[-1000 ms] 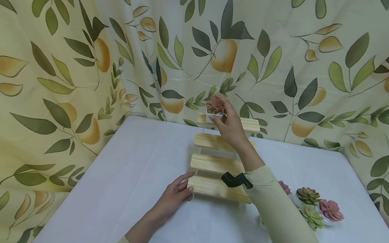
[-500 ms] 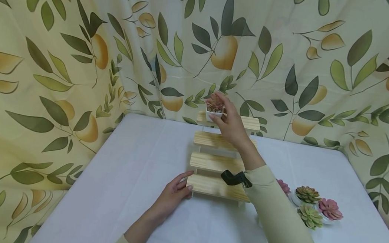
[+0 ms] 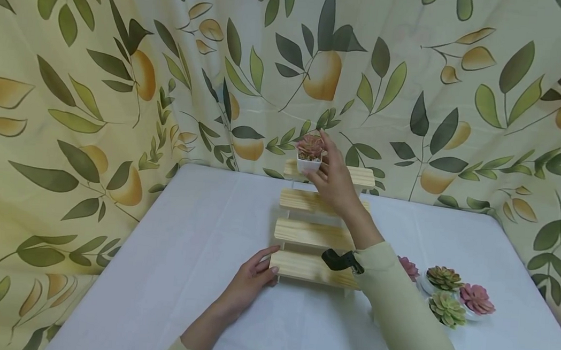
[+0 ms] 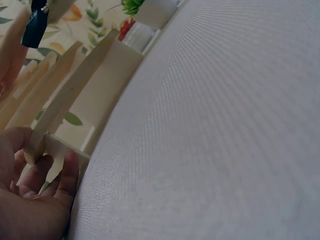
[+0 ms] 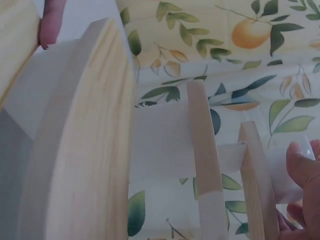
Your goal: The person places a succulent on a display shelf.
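Observation:
A wooden four-tier stepped stand point(image 3: 313, 233) rises on the white table. On the left end of its top tier sits a pink succulent point(image 3: 309, 147) in a white square pot point(image 3: 308, 166). My right hand point(image 3: 334, 186) is curved round the pot's right side, its thumb against the pot and its index finger raised behind the plant; the right wrist view shows the thumb point(image 5: 302, 167) touching the pot. My left hand point(image 3: 250, 280) grips the left end of the lowest tier, thumb above and fingers bent underneath in the left wrist view.
Several potted succulents stand at the right: a green one point(image 3: 447, 309), a brownish-green one point(image 3: 443, 279) and pink ones point(image 3: 476, 299), partly behind the right sleeve point(image 3: 412, 306). A leaf-and-fruit patterned curtain point(image 3: 249, 60) hangs behind the table point(image 3: 174, 254).
The right index finger has lifted off the succulent and the thumb has shifted slightly right, uncovering more of the pot. The pot and my left hand stay in place.

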The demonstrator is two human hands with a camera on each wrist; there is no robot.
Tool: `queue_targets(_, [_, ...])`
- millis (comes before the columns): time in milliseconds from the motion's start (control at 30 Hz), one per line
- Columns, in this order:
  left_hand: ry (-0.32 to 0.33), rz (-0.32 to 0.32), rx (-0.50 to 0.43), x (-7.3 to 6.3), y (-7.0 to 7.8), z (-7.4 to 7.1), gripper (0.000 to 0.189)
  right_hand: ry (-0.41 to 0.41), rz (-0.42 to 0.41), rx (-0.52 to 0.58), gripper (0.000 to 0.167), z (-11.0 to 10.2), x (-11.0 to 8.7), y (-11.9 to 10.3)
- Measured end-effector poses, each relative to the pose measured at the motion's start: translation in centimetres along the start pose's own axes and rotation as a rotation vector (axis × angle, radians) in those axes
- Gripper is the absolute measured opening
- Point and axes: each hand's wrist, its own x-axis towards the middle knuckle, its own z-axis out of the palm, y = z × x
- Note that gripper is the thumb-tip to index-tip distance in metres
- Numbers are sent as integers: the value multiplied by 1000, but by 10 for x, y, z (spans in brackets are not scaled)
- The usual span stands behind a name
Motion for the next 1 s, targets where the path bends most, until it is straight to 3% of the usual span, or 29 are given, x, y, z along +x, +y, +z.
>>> queue_targets(267, [14, -8, 25, 0, 1, -2, 53, 36, -16, -71, 86, -16, -23, 2])
queue_targets(600, [27, -29, 20, 0, -4, 0, 53, -37, -15, -180, 72, -50, -73, 0])
queue_targets(1000, [6, 2, 36, 0, -2, 1, 54, -135, -19, -318, 64, -81, -131, -2])
